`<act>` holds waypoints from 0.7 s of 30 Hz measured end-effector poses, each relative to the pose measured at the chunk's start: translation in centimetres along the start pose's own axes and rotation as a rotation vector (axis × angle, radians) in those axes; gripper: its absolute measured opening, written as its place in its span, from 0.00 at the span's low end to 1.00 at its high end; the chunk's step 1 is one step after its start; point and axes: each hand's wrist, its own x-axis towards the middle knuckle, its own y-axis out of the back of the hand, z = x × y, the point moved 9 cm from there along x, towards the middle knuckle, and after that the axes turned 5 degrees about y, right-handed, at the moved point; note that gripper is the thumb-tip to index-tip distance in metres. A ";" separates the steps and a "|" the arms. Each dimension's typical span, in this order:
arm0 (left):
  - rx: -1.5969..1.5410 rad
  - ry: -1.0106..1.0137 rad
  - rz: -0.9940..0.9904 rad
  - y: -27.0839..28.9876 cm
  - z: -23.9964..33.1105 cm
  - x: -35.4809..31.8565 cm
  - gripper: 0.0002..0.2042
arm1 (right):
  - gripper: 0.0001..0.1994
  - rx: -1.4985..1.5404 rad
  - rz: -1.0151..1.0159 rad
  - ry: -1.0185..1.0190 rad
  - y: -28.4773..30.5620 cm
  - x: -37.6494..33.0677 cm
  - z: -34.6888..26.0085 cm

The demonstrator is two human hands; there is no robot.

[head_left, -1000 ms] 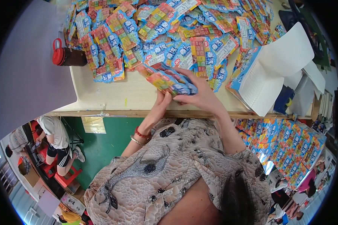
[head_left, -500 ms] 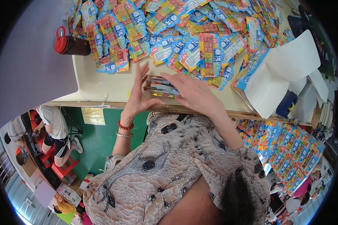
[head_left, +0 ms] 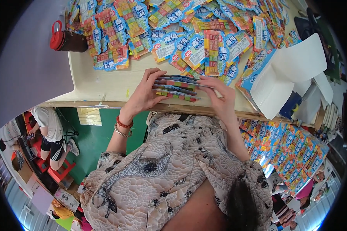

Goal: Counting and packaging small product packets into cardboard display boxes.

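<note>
Just above the table's front edge is a small stack of flat, colourful candy packets (head_left: 175, 87), held on edge with their layers slightly fanned. My left hand (head_left: 143, 92) is wrapped round the stack's left end, thumb at the near side and fingers at the far side. At the other end, my right hand (head_left: 223, 96) pinches the far packet's right end between thumb and fingers. Beyond both hands lies a large loose heap of similar blue, red and yellow packets (head_left: 216, 54) on the cream table (head_left: 108, 86).
A dark bottle with a red lid (head_left: 71, 41) stands at the far left. To the right lie an opened white-lined carton (head_left: 273, 90) and a blue object (head_left: 291, 104). Below the right edge are sheets of printed packaging (head_left: 289, 154). A seated person (head_left: 50, 127) is at lower left.
My left hand has closed round the stack's left end, where it was open beside it. My right hand has moved right, from over the stack to its right end. The packets look more fanned out.
</note>
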 end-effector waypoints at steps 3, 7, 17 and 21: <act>0.036 -0.021 -0.037 -0.1 -0.1 0.0 0.35 | 0.08 0.154 0.335 -0.073 3.1 0.0 0.2; 0.000 0.038 -0.072 -0.2 -0.3 -0.6 0.36 | 0.07 0.098 0.407 -0.048 3.9 1.9 0.7; -0.235 0.034 0.162 -0.2 -2.5 -2.3 0.64 | 0.22 0.408 -0.206 -0.396 -5.9 -1.4 6.5; -0.250 0.007 0.046 -1.9 -2.2 -1.6 0.65 | 0.34 0.442 -0.033 -0.225 -4.9 -2.7 5.1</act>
